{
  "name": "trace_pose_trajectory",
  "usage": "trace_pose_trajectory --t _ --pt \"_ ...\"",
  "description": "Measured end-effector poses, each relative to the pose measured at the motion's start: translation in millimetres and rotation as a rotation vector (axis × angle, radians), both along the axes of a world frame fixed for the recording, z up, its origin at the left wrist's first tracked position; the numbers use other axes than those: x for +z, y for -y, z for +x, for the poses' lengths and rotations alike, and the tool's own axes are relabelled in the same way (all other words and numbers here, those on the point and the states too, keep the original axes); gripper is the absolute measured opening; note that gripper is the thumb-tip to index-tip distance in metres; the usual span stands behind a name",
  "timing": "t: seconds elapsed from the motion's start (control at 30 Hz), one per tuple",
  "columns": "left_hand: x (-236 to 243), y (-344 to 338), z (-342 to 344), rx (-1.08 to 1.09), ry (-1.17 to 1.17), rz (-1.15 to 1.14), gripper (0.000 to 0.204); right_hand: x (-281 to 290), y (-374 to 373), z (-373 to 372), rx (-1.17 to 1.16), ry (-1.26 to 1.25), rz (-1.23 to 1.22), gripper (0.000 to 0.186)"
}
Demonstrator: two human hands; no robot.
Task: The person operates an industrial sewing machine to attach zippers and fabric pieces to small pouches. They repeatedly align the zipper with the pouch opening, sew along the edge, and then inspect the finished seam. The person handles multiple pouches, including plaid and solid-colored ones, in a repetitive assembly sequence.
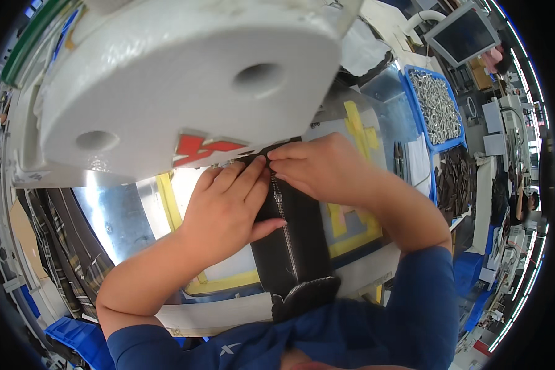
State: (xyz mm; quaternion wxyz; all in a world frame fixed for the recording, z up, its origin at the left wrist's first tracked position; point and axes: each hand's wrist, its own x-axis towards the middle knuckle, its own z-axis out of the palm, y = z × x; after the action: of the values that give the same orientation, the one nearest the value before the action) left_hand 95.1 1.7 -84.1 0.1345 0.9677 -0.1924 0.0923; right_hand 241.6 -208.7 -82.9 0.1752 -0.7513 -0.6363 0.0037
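A strip of black fabric [305, 228] runs from under the white sewing machine head [191, 92] down toward my body. A silver metal zipper [283, 225] lies along it, with its slider [278, 198] partway up. My left hand [228, 203] lies flat on the fabric's left side, fingers stretched toward the machine and thumb resting near the zipper. On the other side my right hand [320, 163] holds the upper part of the fabric, its fingers bunched together beside the left fingertips. The machine head hides the needle area and the fabric's far end.
Yellow tape [234, 281] borders the work plate. At the right, a blue tray [435, 148] holds many metal zipper sliders, near a heap of dark pieces [455, 182]. Dark and plaid garments [80, 234] lie at the left. A blue crate [80, 339] stands below them. A monitor [462, 34] is upper right.
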Motion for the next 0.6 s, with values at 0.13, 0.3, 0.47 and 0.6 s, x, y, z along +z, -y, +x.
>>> trace_pose_trajectory --t 0.13,0.3,0.47,0.6 --pt "4 0 0 -0.001 -0.020 0.011 0.083 12 4 4 0.020 -0.054 -0.068 0.021" --pt "7 3 -2 0.024 -0.039 0.028 0.086 22 1 0 0.006 -0.053 -0.140 0.024" --pt "13 -9 -4 0.105 -0.076 0.065 0.090 10 -21 -13 -0.011 0.055 -0.013 0.020" --pt "12 -12 -6 0.088 -0.055 0.043 0.088 9 -32 -19 0.009 0.117 -0.057 0.016"
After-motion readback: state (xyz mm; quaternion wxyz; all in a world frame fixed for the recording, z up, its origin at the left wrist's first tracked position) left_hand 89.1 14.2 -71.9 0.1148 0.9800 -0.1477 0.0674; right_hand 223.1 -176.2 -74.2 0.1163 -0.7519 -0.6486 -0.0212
